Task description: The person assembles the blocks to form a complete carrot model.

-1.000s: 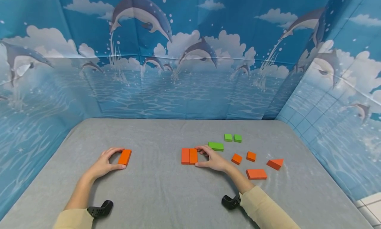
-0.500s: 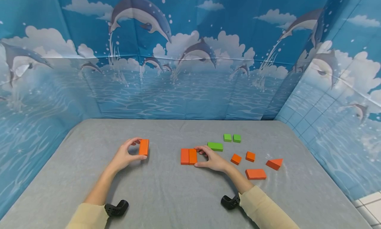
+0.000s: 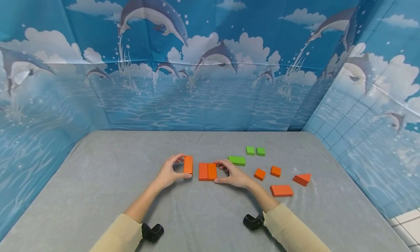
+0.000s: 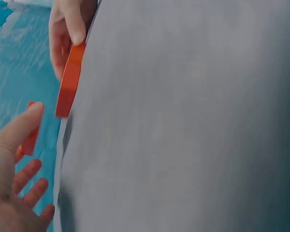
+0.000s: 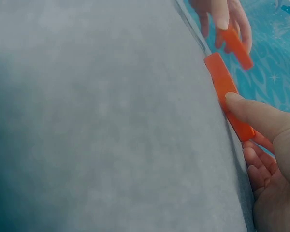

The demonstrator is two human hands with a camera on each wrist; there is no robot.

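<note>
Between the thumb and fingertips of my left hand [image 3: 166, 175] is an orange rectangular block [image 3: 188, 165]. In the right wrist view this block [image 5: 239, 49] is raised off the table. A short gap to its right, a red-orange block [image 3: 203, 172] and an orange block [image 3: 212, 172] lie side by side on the grey table, long sides together. My right hand [image 3: 237, 176] pinches the right one of this pair by its ends, thumb at the near end and fingers at the far end. The left wrist view shows the pair edge-on, with the right hand [image 4: 72, 24] behind.
Behind the right hand lie a long green block [image 3: 237, 160] and two small green blocks [image 3: 250, 150]. To its right are two small orange blocks [image 3: 260, 174], a red-orange rectangular block [image 3: 281, 191] and a triangular block [image 3: 302, 179]. A dolphin-print curtain [image 3: 210, 99] borders the table.
My left hand has lifted its orange block from the table's left side and carried it right, close to the pair. The right hand has stayed at the pair.
</note>
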